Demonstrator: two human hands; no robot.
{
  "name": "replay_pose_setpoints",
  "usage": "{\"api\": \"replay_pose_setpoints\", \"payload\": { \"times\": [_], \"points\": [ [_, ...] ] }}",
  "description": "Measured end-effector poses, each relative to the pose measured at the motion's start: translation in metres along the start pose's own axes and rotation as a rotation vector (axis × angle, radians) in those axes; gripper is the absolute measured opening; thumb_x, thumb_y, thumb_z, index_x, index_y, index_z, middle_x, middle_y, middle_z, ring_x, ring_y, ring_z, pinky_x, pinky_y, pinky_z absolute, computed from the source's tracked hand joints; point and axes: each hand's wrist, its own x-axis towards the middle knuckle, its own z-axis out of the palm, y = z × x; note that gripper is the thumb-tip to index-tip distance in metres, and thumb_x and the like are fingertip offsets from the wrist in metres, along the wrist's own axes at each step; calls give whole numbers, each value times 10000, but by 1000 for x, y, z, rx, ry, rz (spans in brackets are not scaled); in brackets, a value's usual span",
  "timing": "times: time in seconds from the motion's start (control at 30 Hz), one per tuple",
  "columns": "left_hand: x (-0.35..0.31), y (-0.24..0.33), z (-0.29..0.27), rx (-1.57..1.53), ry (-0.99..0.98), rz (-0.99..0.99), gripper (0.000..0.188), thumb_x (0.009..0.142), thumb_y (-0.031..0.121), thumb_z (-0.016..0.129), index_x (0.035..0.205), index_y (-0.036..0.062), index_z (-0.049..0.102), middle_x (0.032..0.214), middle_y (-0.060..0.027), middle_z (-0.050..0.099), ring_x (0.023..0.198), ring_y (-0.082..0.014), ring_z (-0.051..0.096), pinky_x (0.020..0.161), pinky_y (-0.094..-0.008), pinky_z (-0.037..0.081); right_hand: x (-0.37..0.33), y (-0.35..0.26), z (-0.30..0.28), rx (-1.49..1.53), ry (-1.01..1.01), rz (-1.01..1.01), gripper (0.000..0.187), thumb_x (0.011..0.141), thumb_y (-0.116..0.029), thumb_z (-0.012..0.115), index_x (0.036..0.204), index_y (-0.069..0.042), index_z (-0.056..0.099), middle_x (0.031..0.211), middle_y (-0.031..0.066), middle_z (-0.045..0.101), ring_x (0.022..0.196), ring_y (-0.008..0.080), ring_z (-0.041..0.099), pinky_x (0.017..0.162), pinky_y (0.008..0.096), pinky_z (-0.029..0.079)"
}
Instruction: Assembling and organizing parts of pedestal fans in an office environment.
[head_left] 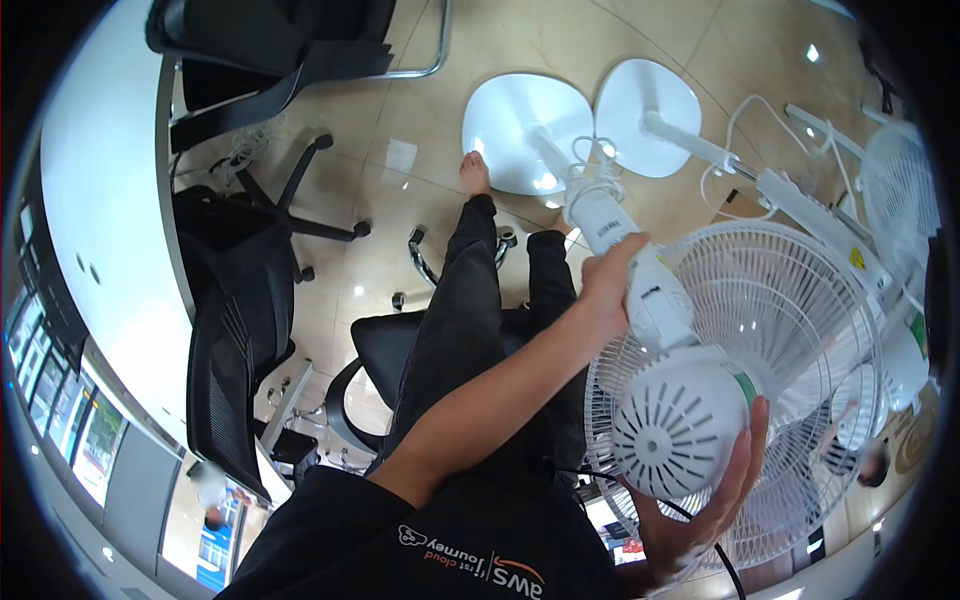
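Observation:
A white pedestal fan (660,300) leans toward me, its round base (520,120) on the floor ahead of my feet. My left hand (608,285) is closed round the neck of the fan, below its control box. Cupped against the side of the slotted motor housing (672,425) is my right hand (715,500), its fingers curved along the casing. The wire cage (780,270) spreads out to the right of the housing. A coiled white cord (595,180) hangs at the pole. Part of my right palm is hidden behind the housing.
A second fan base (650,105) stands beside the first, its pole (700,150) running right toward more white fans (900,180). Black office chairs (240,330) line a white table (110,200) at left. A black cable (728,570) runs near my right wrist.

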Motion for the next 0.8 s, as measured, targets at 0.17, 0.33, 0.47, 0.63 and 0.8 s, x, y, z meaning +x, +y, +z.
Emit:
{"api": "replay_pose_setpoints", "payload": {
  "times": [0.17,0.33,0.47,0.63,0.8],
  "points": [
    [23,-5,-11,-11,-262,-105,349,798,249,672,1046,42,540,919,-108,618,831,-268,630,758,-429,538,-35,4,-43,-28,95,37,814,704,-284,792,1355,-50,362,1335,286,436,1248,465,421,1022,573,363],
    [-1,9,-4,187,-243,-106,442,829,401,631,1074,42,548,976,-161,621,860,-314,624,821,-463,519,-120,28,-90,-112,512,17,514,860,-221,646,1292,-39,436,1309,277,460,1235,460,433,1035,600,330],
    [-39,-2,16,573,10,211,436,826,463,616,947,44,599,831,-140,633,756,-312,640,750,-416,526,-182,60,-109,-19,709,361,651,833,-273,650,1350,16,377,1373,290,380,1286,448,372,1075,578,268],
    [-12,-25,-13,811,52,280,429,834,443,611,977,38,601,852,-135,636,768,-293,636,751,-403,521,-214,95,-87,259,574,334,946,731,-525,714,1401,7,309,1395,291,345,1303,443,351,1052,583,295],
    [20,-7,-40,947,162,365,422,844,418,604,1014,32,602,879,-129,641,782,-269,632,753,-387,515,-286,175,-84,358,944,-12,564,897,-344,539,1366,-71,386,1339,287,409,1240,445,422,1030,613,326]
  ]
}}
